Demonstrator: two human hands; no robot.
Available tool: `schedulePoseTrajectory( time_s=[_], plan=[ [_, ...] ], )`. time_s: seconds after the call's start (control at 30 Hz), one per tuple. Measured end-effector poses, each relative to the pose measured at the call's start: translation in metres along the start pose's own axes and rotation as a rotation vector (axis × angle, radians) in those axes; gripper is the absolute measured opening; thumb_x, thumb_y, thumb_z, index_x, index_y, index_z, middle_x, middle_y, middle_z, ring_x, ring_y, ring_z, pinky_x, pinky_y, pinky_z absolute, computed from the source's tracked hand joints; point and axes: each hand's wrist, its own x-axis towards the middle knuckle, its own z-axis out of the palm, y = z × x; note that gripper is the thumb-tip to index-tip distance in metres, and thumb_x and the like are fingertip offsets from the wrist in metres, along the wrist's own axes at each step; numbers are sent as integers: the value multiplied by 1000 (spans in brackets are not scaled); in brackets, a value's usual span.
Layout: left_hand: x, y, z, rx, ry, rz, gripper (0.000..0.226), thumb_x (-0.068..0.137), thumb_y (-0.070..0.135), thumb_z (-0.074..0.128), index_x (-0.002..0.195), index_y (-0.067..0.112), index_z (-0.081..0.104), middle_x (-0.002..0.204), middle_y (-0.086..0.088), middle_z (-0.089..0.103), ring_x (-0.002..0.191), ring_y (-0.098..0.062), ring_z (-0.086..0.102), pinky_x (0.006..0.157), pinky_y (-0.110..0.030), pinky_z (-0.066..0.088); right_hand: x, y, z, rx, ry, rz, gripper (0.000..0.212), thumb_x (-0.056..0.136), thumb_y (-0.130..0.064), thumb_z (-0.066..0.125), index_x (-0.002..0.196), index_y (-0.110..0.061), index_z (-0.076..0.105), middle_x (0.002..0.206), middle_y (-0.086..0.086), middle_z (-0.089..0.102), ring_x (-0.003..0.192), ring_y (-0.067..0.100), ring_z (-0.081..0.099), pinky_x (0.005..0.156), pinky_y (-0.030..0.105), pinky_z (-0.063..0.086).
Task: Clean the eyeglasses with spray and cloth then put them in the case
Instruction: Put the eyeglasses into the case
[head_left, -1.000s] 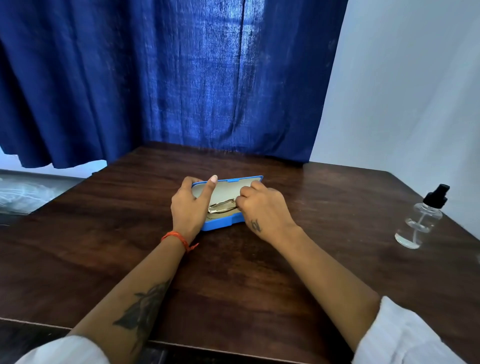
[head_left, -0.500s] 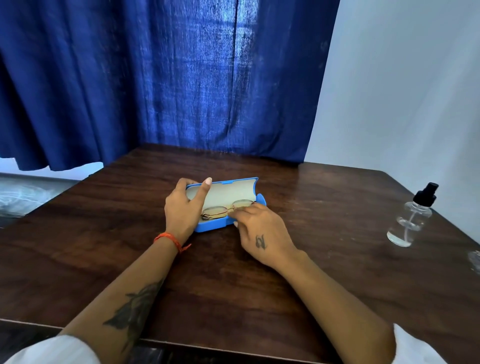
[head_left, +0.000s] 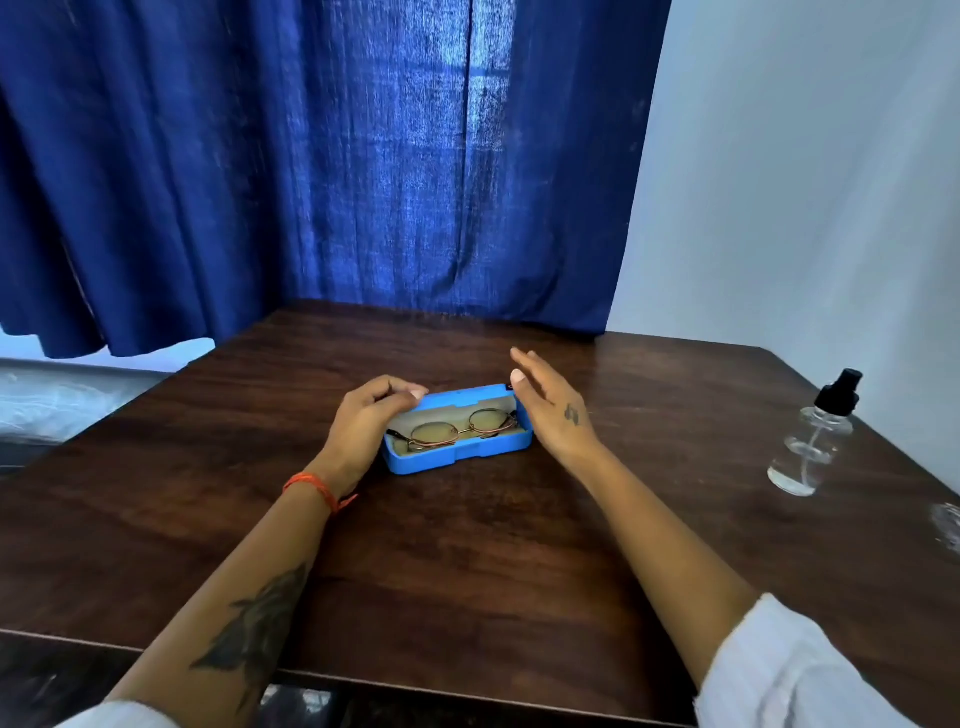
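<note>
The table is dark wood, its grain showing under a low sheen. The blue case looks like matt plastic with a pale lining, perhaps felt. The eyeglasses have thin shiny metal rims. The spray bottle is clear and glossy, capped in black.

Eyeglasses in case; spray bottle right.

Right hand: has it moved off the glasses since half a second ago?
Yes. The right hand has lifted off the glasses and now hovers open beside the case's right end, fingers stretched towards the curtain.
</note>
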Motion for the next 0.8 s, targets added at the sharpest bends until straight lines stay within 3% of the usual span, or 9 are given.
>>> schedulePoseTrajectory(
  time_s=[0.1,0.23,0.47,0.7,0.8],
  plan=[
    [-2,3,1,-46,-21,-17,18,88,9,51,79,7,67,89,-9,67,79,-18,62,71,-24,50,-4,8,9,-8,-4,-14,38,99,-32,38,133,-19,50,146,3,41,135,13,34,108,20,18],
    [-1,1,-1,107,-131,3,10,82,1,60,85,9,66,91,-5,67,76,-10,62,63,-10,49,-8,15,8,-62,27,-50,32,97,-21,47,127,-15,56,139,5,49,130,14,41,105,17,22],
    [-5,0,-6,211,-287,-6,31,80,5,66,109,17,64,108,11,64,83,10,62,69,-4,45,-13,24,8,-200,-24,-103,41,94,-18,52,134,-13,48,141,4,44,131,14,38,103,14,19],
    [-7,-3,-7,302,-344,51,36,79,7,68,112,23,63,120,7,61,96,2,60,82,-7,44,-17,26,5,-308,-46,-112,45,95,-21,51,138,-17,43,146,-1,39,133,14,36,112,30,27],
    [-11,-2,-7,392,-309,99,38,78,14,71,111,29,61,124,6,58,109,-4,54,100,-23,41,-18,25,6,-295,-45,-78,45,94,-25,51,138,-20,43,146,1,39,133,17,35,113,34,28]
  ],
)
